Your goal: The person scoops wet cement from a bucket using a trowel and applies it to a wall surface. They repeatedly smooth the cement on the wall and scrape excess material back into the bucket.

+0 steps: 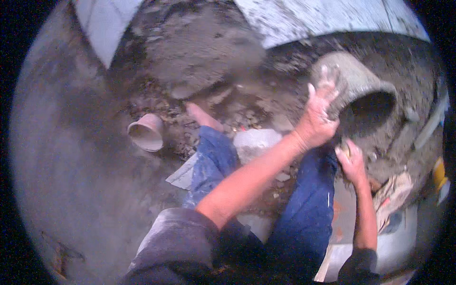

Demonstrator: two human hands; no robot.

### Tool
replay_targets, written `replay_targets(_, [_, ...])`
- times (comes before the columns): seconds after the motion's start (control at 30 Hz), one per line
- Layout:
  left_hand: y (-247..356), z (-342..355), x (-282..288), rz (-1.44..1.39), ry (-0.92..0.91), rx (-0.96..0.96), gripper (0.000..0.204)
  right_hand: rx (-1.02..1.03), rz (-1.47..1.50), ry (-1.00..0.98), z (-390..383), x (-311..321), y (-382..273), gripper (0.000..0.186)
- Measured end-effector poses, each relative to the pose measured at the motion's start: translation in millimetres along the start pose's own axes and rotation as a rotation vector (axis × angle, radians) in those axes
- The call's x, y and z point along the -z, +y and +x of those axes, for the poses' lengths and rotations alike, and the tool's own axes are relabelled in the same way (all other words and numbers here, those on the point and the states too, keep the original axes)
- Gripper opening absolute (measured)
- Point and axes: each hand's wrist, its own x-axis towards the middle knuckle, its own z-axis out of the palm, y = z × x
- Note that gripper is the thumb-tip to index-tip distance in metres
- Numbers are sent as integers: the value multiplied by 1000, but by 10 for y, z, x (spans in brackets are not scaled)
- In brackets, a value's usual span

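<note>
A grey, mud-coated pot (356, 71), shaped like a bucket, lies tilted on its side at the right with its dark mouth toward me. Against its near left side rests my left hand (320, 111), fingers spread and stretched out over the wall. Below the pot's mouth, my right hand (352, 164) is closed round a small yellowish thing (346, 151), mostly hidden by the fingers. Blur keeps me from telling what that thing is. My right hand appears apart from the pot's rim.
A small pinkish pot (146, 133) lies tilted at the left. Wet grey mud (199, 52) spreads ahead. Pale boards (327, 21) lie at the far side. Near my right arm are a crumpled beige sack (394, 194) and a yellow object (440, 175). A pale slab (256, 141) lies between my legs.
</note>
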Motion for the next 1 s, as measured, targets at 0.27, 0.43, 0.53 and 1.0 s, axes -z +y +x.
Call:
replay_targets(0.27, [-5, 151, 806, 133, 76, 353, 131, -96, -53, 127, -920, -2, -101, 57])
replay_targets(0.43, [220, -1062, 1351, 48, 359, 401, 113, -187, -56, 201, -1769, 226, -988, 52])
replay_targets(0.53, [458, -1936, 1635, 29, 275, 773, 96, -171, -164, 132, -1818, 130, -1689, 52])
replay_targets(1.0, [445, -2001, 1976, 93, -618, 635, 63, 486, 347, -455, 1208, -2405, -5296, 37])
